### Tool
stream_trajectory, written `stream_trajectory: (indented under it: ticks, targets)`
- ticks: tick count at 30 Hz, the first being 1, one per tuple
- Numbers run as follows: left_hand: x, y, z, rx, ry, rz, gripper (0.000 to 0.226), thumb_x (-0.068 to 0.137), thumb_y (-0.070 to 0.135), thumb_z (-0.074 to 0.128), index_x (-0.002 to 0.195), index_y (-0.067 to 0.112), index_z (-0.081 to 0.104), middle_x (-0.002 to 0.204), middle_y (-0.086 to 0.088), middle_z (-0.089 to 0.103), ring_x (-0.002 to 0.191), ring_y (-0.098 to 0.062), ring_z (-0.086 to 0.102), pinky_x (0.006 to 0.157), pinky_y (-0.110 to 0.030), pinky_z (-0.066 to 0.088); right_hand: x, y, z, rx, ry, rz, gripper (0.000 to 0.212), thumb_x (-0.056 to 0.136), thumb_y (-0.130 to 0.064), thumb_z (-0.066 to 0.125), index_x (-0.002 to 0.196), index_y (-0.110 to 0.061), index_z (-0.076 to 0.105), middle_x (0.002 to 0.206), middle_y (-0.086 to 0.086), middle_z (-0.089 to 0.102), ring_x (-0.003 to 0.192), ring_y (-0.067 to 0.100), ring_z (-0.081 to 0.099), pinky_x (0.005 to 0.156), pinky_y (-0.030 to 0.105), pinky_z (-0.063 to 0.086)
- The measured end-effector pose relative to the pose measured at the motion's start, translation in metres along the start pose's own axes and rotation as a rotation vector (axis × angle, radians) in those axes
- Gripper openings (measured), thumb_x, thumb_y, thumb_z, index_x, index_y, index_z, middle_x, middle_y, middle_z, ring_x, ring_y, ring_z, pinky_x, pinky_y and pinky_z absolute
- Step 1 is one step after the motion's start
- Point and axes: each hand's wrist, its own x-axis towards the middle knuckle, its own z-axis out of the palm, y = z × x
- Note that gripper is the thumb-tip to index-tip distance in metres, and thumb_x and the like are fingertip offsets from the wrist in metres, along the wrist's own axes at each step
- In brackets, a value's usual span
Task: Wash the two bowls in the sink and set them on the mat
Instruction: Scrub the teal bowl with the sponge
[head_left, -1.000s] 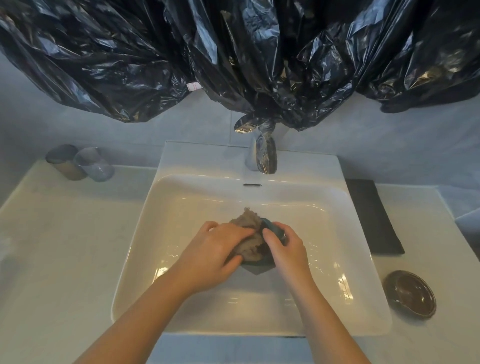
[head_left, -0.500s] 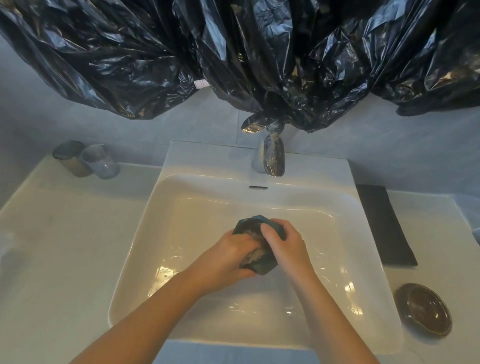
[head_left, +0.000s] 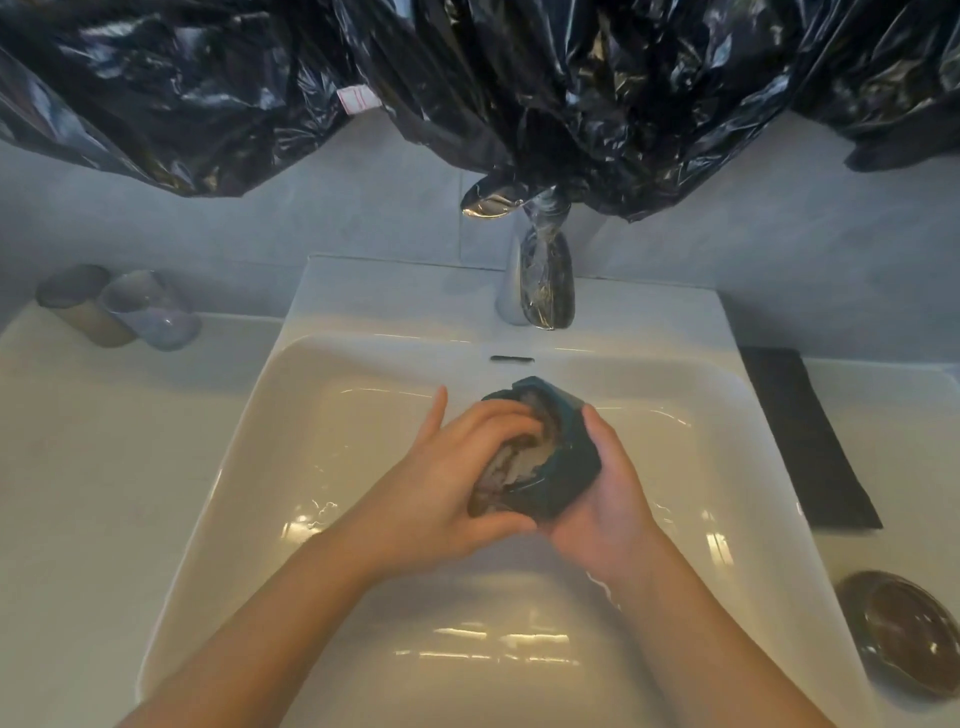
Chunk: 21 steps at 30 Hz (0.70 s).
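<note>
**Clerk:** Item one, the task's own piece?

**Lister:** A dark teal bowl (head_left: 563, 470) with deep, faceted sides, tilted on its side with the mouth to the left. It is held above the middle of the white rectangular sink (head_left: 363, 405), nearer the back wall than the front rim.

**Clerk:** Hands?

**Lister:** The right hand (head_left: 608, 519) cups the bowl from beneath and from the right, with the thumb laid along its outer wall. The left hand (head_left: 441, 483) has its fingers curled round a crumpled brown-grey cloth (head_left: 511, 467) and presses it inside the bowl. One finger sticks out straight, away from the rest.

**Clerk:** The second bowl?

**Lister:** A glossy brown bowl (head_left: 904, 636), shallow and round, stands upright on the white countertop (head_left: 78, 467) near its front right corner, just beside the sink's right rim. It is clear of the mat.

**Clerk:** The mat?

**Lister:** A flat black rectangular mat (head_left: 810, 441) lies on the countertop along the sink's right edge, toward the back. Nothing rests on it.

**Clerk:** Remainder?

**Lister:** A chrome faucet wrapped in clear plastic (head_left: 545, 283) stands at the centre of the sink's back rim. A tan cup (head_left: 78, 306) and a pale lilac cup (head_left: 150, 312) stand touching at the countertop's back left corner. Crumpled black plastic sheeting (head_left: 467, 78) hangs across the wall above. Water glints on the basin floor.
</note>
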Motion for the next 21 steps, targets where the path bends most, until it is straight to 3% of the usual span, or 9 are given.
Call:
stream_trajectory:
  ticks: [3,6,9,11,13,15,17,21]
  targets:
    - [0.001,-0.008,-0.011,0.038,-0.067,0.062,0.056,0.088,0.042,0.061,0.139,0.029,0.043,0.145,0.012,0.041,0.138,0.003,0.029,0.118,-0.051,-0.005,0.0,-0.011,-0.002,-0.069,-0.068,-0.017,0.047,0.078,-0.052,0.062,0.111,-0.022,0.076,0.115,0.011,0.073,0.1,0.028,0.071,0.082,0.051,0.055]
    - [0.004,-0.016,-0.005,0.0,-0.12,0.05,0.046,0.097,0.043,0.042,0.139,0.026,0.044,0.14,0.013,0.05,0.132,0.004,0.039,0.119,-0.048,-0.006,0.004,-0.013,-0.003,-0.197,-0.134,-0.054,0.061,0.06,-0.056,0.081,0.111,-0.024,0.075,0.116,0.007,0.073,0.103,0.026,0.071,0.084,0.057,0.056]
    - [0.009,-0.012,0.008,-0.189,-0.04,-0.065,0.039,0.098,0.035,0.037,0.131,0.021,0.052,0.124,0.016,0.061,0.119,0.004,0.053,0.121,-0.042,-0.001,0.01,-0.008,-0.003,-0.248,-0.09,-0.122,0.05,0.075,-0.051,0.071,0.12,-0.032,0.067,0.119,0.005,0.071,0.106,0.028,0.068,0.093,0.066,0.048]
    - [0.013,-0.008,0.016,-0.32,0.022,-0.167,0.032,0.097,0.031,0.039,0.125,0.026,0.056,0.112,0.028,0.063,0.111,0.01,0.056,0.121,-0.036,0.002,0.014,-0.005,-0.002,-0.249,-0.054,-0.177,0.049,0.08,-0.044,0.062,0.128,-0.035,0.058,0.119,0.005,0.07,0.106,0.026,0.068,0.087,0.056,0.055]
    - [0.015,-0.002,0.021,-0.513,0.056,-0.317,0.028,0.095,0.03,0.041,0.117,0.035,0.058,0.102,0.031,0.066,0.107,0.014,0.055,0.118,-0.035,0.019,0.017,-0.004,-0.003,-0.336,-0.033,-0.245,0.062,0.076,-0.044,0.064,0.136,-0.036,0.05,0.126,0.007,0.066,0.111,0.025,0.065,0.082,0.043,0.056]
    - [0.018,0.002,0.023,-0.733,0.108,-0.451,0.027,0.094,0.031,0.045,0.114,0.03,0.063,0.102,0.009,0.073,0.102,-0.01,0.066,0.098,-0.037,0.045,0.018,-0.002,-0.003,-0.501,0.005,-0.339,0.068,0.071,-0.046,0.064,0.136,-0.039,0.046,0.128,0.005,0.063,0.11,0.022,0.066,0.079,0.034,0.056]
    - [0.02,0.006,0.023,-0.871,0.138,-0.57,0.026,0.1,0.029,0.048,0.114,0.017,0.066,0.103,-0.011,0.072,0.099,-0.03,0.067,0.082,-0.033,0.053,0.016,-0.001,-0.003,-0.655,0.032,-0.443,0.067,0.069,-0.046,0.063,0.134,-0.046,0.045,0.127,0.001,0.061,0.106,0.013,0.067,0.076,0.026,0.056]
    - [0.024,0.007,0.02,-1.055,0.114,-0.684,0.037,0.101,0.036,0.042,0.114,0.013,0.067,0.106,-0.01,0.073,0.1,-0.027,0.069,0.093,-0.042,0.053,0.013,0.002,-0.009,-0.884,0.035,-0.557,0.067,0.071,-0.05,0.063,0.133,-0.058,0.038,0.135,-0.009,0.052,0.121,0.012,0.056,0.081,0.023,0.055]
